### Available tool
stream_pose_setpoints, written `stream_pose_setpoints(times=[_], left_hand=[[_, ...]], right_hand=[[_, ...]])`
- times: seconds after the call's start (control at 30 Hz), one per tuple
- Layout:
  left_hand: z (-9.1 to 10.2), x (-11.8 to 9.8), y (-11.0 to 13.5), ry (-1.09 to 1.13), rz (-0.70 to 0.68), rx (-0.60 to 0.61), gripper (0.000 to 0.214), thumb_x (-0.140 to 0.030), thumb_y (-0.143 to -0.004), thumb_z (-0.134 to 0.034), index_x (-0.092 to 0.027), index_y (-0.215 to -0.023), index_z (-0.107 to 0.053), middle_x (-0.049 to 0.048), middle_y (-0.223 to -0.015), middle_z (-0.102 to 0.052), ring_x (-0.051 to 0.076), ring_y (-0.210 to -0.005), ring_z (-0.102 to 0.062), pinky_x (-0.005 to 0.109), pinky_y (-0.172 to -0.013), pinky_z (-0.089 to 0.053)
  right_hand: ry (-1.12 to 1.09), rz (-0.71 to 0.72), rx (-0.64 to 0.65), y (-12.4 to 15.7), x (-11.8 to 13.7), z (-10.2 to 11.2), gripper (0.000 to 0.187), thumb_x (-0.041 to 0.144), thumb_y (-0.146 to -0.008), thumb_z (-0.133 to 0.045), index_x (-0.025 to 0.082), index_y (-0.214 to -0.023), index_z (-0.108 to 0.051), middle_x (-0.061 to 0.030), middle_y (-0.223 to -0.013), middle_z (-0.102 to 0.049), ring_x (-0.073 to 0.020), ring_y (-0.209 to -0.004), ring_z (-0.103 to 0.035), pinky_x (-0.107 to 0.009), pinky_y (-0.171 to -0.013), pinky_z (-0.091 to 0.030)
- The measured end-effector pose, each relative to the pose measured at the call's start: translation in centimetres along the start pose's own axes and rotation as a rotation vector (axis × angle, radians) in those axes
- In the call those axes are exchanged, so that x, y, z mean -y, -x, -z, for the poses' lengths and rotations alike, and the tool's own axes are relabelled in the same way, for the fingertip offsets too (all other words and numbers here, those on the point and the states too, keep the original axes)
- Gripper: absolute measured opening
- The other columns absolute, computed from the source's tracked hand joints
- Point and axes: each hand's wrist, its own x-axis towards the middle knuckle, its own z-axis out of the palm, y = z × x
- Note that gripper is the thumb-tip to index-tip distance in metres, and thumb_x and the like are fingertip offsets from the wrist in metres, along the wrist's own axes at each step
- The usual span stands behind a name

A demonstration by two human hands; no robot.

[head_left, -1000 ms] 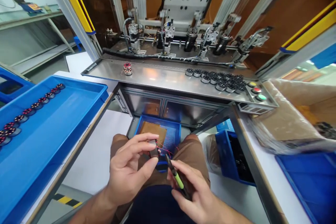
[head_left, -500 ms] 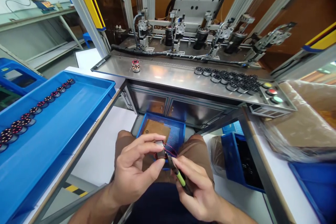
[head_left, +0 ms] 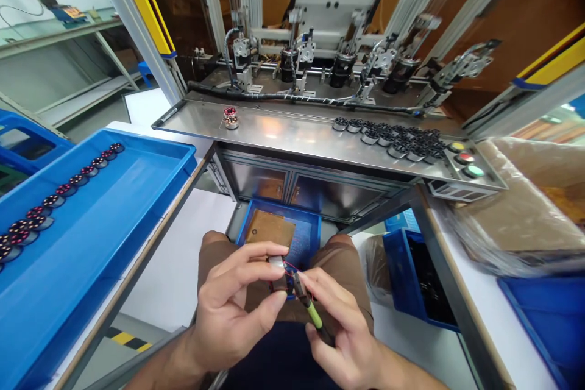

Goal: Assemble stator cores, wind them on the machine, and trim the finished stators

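Pinching small wound part [head_left: 277, 267] between closed left hand [head_left: 233, 311] fingers above lap [head_left: 350, 262]; clamping green-handled tool [head_left: 311, 312] in right hand [head_left: 340, 332] fingers, tip touching part.

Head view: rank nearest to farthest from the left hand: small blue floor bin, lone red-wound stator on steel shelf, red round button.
1. Small blue floor bin, just beyond the left hand, between the knees.
2. Lone red-wound stator, straight ahead on the steel shelf.
3. Red round button, far right.
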Motion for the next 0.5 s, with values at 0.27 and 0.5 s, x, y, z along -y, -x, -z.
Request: stream_pose_setpoints(times=[0.27,0.5], left_hand=[[0.1,-0.2,-0.4,-0.072,-0.028,0.048,0.042,0.002,-0.078,-0.067,-0.021,-0.113,-0.067,0.0085,-0.124,-0.068,0.018,-0.114,-0.065,0.027,-0.098,-0.053],[-0.3,0.1,-0.3,-0.044,-0.027,0.005,0.053,0.0,-0.077,-0.069,-0.021,-0.125,-0.062,0.0098,-0.121,-0.07,0.021,-0.116,-0.065,0.031,-0.099,-0.055]], right_hand=[[0.042,0.015,-0.006,0.2,-0.3,0.1,0.08,0.002,-0.07,-0.05,0.02,-0.147,-0.044,-0.0073,-0.093,-0.06,-0.0196,-0.083,-0.06,-0.031,-0.069,-0.056],[0.097,-0.027,-0.031,0.8,0.0,0.5,0.079,0.003,-0.072,-0.05,0.025,-0.147,-0.042,-0.0037,-0.083,-0.059,-0.0205,-0.081,-0.062,-0.029,-0.067,-0.055]])
